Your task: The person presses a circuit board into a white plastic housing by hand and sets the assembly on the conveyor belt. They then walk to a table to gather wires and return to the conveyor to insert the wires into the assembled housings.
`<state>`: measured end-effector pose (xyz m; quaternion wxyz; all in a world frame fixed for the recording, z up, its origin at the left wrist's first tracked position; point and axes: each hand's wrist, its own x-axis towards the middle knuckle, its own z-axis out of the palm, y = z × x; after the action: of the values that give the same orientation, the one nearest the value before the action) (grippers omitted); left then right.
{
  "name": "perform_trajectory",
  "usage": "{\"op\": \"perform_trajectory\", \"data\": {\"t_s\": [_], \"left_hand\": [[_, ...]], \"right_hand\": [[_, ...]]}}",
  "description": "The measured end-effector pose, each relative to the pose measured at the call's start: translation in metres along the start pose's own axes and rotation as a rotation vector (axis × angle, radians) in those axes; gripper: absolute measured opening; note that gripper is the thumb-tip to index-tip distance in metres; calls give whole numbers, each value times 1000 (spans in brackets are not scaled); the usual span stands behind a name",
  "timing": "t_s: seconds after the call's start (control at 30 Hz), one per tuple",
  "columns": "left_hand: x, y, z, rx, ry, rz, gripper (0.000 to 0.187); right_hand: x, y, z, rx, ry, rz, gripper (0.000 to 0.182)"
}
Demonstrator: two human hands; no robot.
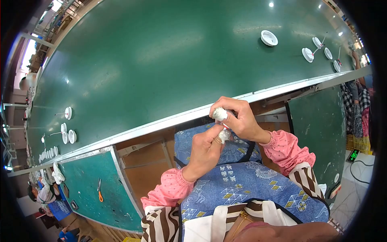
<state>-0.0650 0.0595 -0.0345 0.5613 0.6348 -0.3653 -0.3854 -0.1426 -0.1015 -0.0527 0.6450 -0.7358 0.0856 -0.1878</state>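
My left hand and my right hand meet in front of my blue patterned apron, just short of the table edge. Both are closed in a pinch around a small piece with a red part, mostly hidden by the fingers. White wrapping, perhaps tape or finger covers, shows at the right fingertips and by the left thumb. Pink dotted sleeve covers reach up to both wrists.
The green table has a white edge. On it lie a white round dish-like part, white round parts with thin leads at right, and more white discs at left. Orange-handled scissors rest on a lower green board. Other people sit on both sides.
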Motion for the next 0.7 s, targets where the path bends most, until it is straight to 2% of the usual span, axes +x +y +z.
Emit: {"op": "perform_trajectory", "data": {"t_s": [0.1,0.2,0.23,0.3,0.33,0.43,0.53,0.63,0.7], "left_hand": [[2,-4,-6,-39,18,-1,24],[2,-9,-20,-12,5,12,23],[3,-11,-25,13,-4,20,23],[6,-25,-33,187,41,237,27],[9,-26,-38,330,76,353,30],[8,-20,-48,368,102,341,54],[-5,-2,-39,71,76,38,69],[1,-5,-26,-209,98,117,67],[3,-4,-26,-356,78,143,65]], "right_hand": [[7,-4,-5,-39,-113,89,32],[11,-22,-11,-278,-148,-167,52],[11,-29,-12,-299,-159,-175,59],[9,-39,-14,-345,-178,-192,73],[7,-39,-14,-400,-172,-253,76],[4,-51,-14,-478,-136,-294,79],[5,-54,-7,-564,-109,-386,82],[8,-58,-3,-657,-146,-430,80],[9,-74,-9,-628,-85,-439,75]]}}
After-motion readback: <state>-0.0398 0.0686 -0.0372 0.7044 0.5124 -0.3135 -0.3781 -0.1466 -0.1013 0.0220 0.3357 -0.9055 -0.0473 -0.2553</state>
